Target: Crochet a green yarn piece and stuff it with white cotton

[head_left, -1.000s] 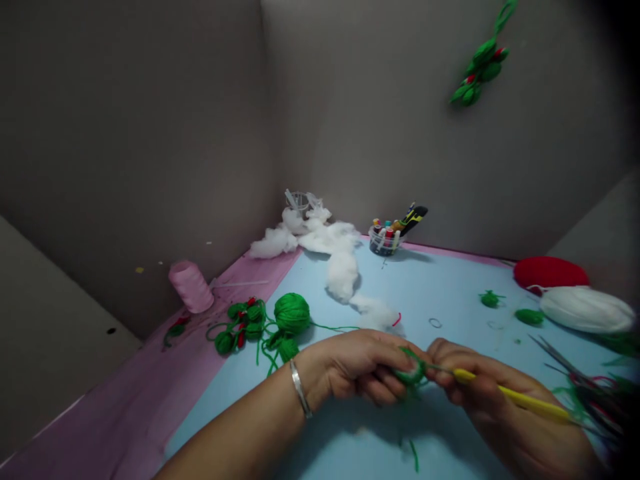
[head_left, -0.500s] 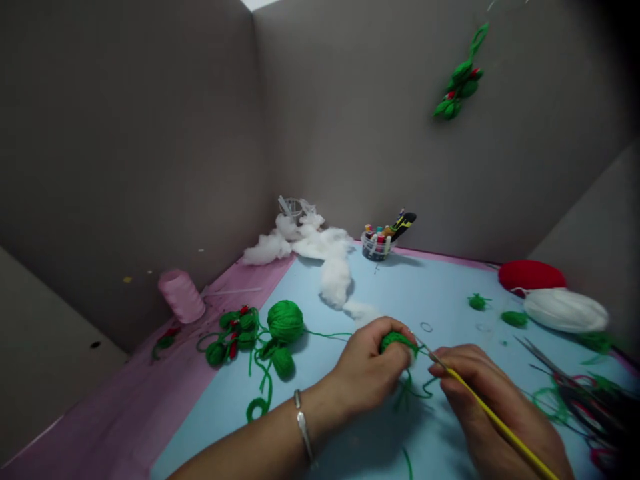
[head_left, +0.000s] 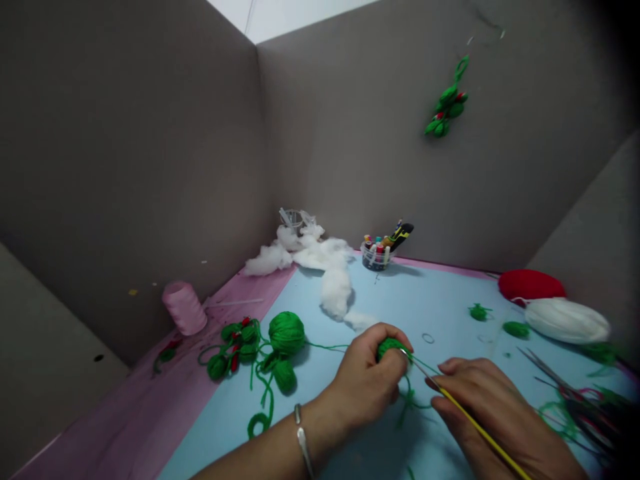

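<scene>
My left hand [head_left: 373, 365], with a silver bangle at its wrist, pinches a small green crocheted piece [head_left: 391, 347] between thumb and forefinger. Closed around a crochet hook [head_left: 473, 420] with a yellow handle is my right hand [head_left: 495, 407]. The hook's metal tip reaches the edge of the green piece by my left thumb. Green yarn runs from the piece toward my right fingers, and loose strands dangle below it. To the left, a ball of green yarn [head_left: 287, 333] trails a strand toward my left hand. My fingers hide part of the piece.
White stuffing [head_left: 336, 287] spreads across the mat's back. Scissors [head_left: 555, 373] lie at the right, near white yarn [head_left: 567, 320] and red yarn [head_left: 531, 285]. A tub of markers [head_left: 376, 256] stands behind. Finished green-and-red pieces [head_left: 240, 343] and a pink spool [head_left: 185, 308] are left.
The hook tip has moved left, in against the green piece, and a yarn strand now stretches beside it to my right hand. The view has tilted slightly upward.
</scene>
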`<state>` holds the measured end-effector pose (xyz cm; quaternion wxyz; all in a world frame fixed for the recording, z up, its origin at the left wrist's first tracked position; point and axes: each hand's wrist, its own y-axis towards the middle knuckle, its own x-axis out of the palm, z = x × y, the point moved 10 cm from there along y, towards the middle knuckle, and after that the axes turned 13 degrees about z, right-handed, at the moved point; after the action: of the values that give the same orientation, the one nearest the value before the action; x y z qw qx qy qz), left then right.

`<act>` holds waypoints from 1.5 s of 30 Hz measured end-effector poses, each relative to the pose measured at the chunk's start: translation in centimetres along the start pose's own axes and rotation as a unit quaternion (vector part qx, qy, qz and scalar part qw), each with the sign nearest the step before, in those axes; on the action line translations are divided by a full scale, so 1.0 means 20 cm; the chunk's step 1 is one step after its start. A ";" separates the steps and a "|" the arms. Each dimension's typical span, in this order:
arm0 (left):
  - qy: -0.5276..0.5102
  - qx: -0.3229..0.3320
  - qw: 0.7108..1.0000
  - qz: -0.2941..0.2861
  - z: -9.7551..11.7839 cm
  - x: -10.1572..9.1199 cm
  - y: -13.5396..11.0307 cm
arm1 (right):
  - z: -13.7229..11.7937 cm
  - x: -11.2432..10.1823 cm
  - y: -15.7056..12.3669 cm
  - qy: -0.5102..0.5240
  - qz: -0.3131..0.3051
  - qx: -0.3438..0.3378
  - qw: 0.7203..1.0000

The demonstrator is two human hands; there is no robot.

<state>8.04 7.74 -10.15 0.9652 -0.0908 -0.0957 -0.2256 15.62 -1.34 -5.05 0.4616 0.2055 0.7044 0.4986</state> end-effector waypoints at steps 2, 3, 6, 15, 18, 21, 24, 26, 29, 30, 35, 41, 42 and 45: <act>0.002 -0.001 1.000 0.003 0.00 0.00 0.00 | -0.02 -0.01 0.02 -0.008 0.016 -0.004 1.000; 0.003 -0.002 1.000 0.004 -0.01 0.00 0.00 | -0.03 -0.02 0.03 -0.012 0.030 0.001 0.999; -0.001 -0.011 1.000 0.001 -0.02 0.00 0.01 | -0.04 -0.03 0.05 -0.027 0.070 0.031 0.997; 0.001 -0.010 1.000 -0.008 -0.05 0.02 0.00 | -0.07 0.03 0.01 -0.083 0.062 0.002 0.995; 0.022 -0.002 1.000 0.011 -0.05 0.01 0.00 | -0.06 0.03 -0.01 -0.123 0.040 -0.016 0.991; 0.045 0.014 0.998 0.029 -0.03 0.00 0.00 | -0.03 0.03 -0.01 -0.149 0.033 -0.013 0.988; 0.058 0.023 0.998 -0.020 -0.05 0.05 -0.02 | 0.00 0.07 0.01 -0.080 0.006 0.013 0.997; 0.078 0.019 0.994 -0.074 -0.08 0.10 -0.04 | 0.00 0.12 0.01 -0.009 -0.046 0.037 0.998; 0.105 0.011 0.990 -0.097 -0.11 0.11 -0.04 | -0.03 0.13 0.03 0.017 -0.075 0.020 0.997; 0.108 0.010 0.990 -0.085 -0.11 0.09 -0.03 | -0.04 0.10 0.04 -0.004 -0.057 0.004 0.998; 0.089 -0.007 0.996 -0.002 -0.07 0.00 0.01 | -0.06 0.03 0.05 -0.125 -0.010 -0.096 0.987; 0.085 -0.019 0.996 0.016 -0.06 -0.02 0.02 | -0.12 0.03 0.12 -0.105 0.001 -0.093 0.990; 0.079 -0.031 0.996 0.016 -0.07 -0.03 0.02 | -0.13 0.03 0.13 -0.101 -0.001 -0.093 0.990; 0.065 -0.052 0.996 0.021 -0.08 -0.04 0.02 | -0.10 0.03 0.12 -0.086 -0.015 -0.081 0.993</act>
<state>7.87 8.13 -11.94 0.9679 -0.1283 -0.0192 -0.2153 13.24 -0.81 -3.04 0.5431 0.1996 0.6223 0.5272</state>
